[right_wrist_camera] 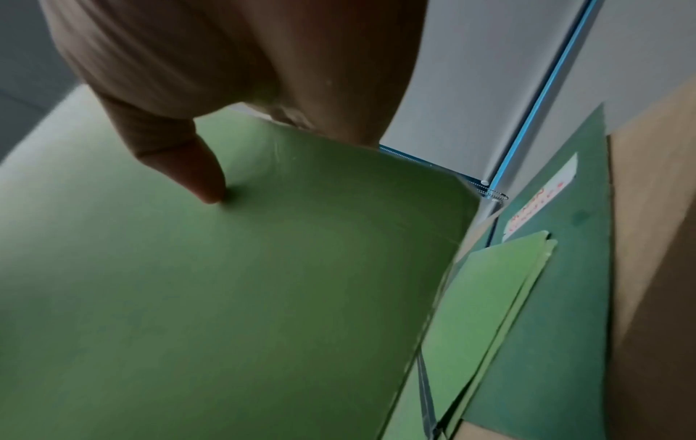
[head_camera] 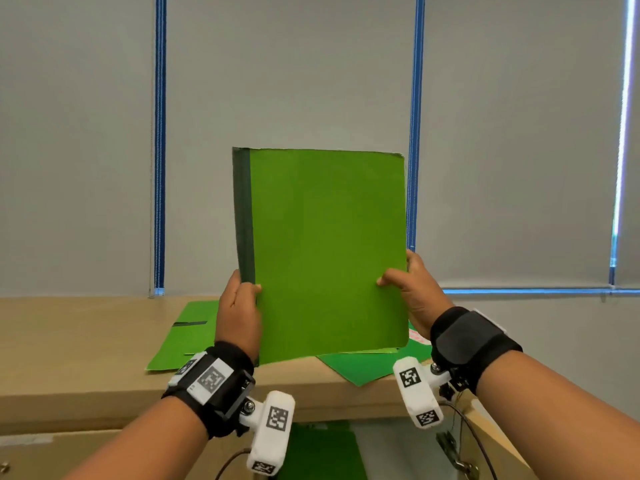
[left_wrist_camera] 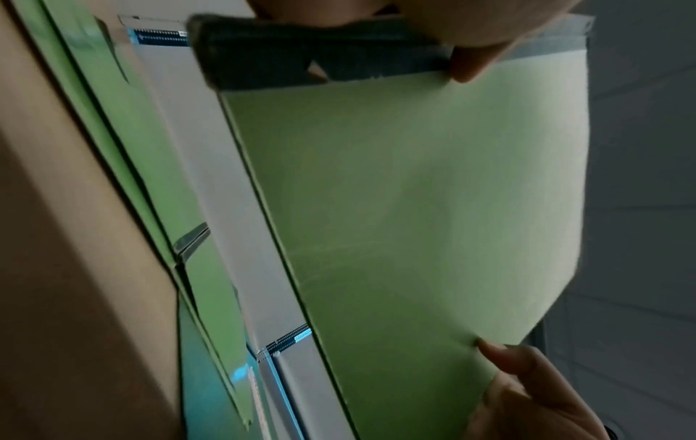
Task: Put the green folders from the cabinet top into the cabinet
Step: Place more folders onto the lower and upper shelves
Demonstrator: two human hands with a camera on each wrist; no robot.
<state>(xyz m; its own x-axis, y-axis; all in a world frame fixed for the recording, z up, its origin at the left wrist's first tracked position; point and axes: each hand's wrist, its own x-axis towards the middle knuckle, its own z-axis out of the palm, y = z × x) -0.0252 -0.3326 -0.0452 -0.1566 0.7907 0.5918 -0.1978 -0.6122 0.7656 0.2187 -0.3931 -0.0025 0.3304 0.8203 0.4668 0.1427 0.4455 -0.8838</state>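
A bright green folder (head_camera: 325, 251) with a dark green spine strip stands upright in the air above the tan cabinet top (head_camera: 69, 337). My left hand (head_camera: 239, 306) grips its spine edge low down, thumb on the front. My right hand (head_camera: 408, 289) pinches the opposite edge, thumb on the front cover. The held folder (left_wrist_camera: 414, 208) fills the left wrist view, and the held folder (right_wrist_camera: 226, 297) fills the right wrist view too, with my thumb pressed on it. More green folders (head_camera: 180, 337) lie flat on the cabinet top behind it, including a darker one (head_camera: 367, 368) overhanging the front edge.
Grey roller blinds (head_camera: 277, 81) with blue edges hang behind the cabinet. Below the top edge an opening shows something green (head_camera: 318, 452) inside. A closed drawer front (head_camera: 52, 455) is at lower left. One flat folder carries a white label with red print (right_wrist_camera: 542, 196).
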